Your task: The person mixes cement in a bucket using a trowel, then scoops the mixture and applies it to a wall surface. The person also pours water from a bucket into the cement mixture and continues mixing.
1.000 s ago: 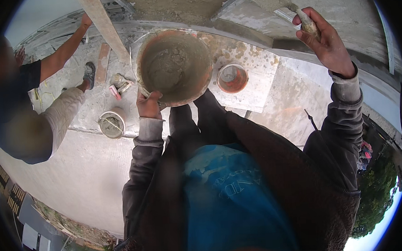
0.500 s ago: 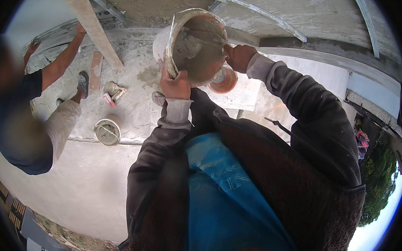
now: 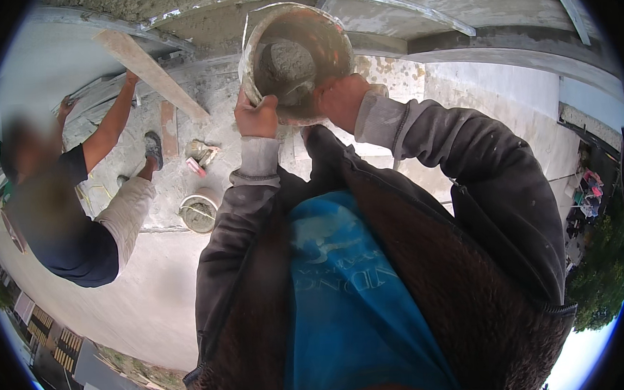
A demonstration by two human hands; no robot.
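A round bucket (image 3: 329, 44) with a mortar-smeared, orange-stained inner wall is tilted with its mouth toward me. Grey wet mortar (image 3: 291, 60) lies at its bottom. My left hand (image 3: 256, 116) is closed on the near left of the rim, thumb on the outside. At the near right of the rim, my right hand (image 3: 344, 103) is closed, its knuckles over the opening; its fingertips are hidden. A thin handle wire (image 3: 245, 32) stands up along the bucket's left side.
On the left a co-worker (image 3: 63, 222) reaches toward the wall beside a slanting plank (image 3: 152, 75). A second bucket (image 3: 200, 211) with grey mix stands on the floor by a ledge. Small items (image 3: 200, 155) lie near the co-worker's foot. Metal strips (image 3: 380, 6) line the wall ahead.
The bucket has tipped so its mouth faces me more fully. My right hand has slid down and left along the rim. The other orange bucket behind it is now hidden.
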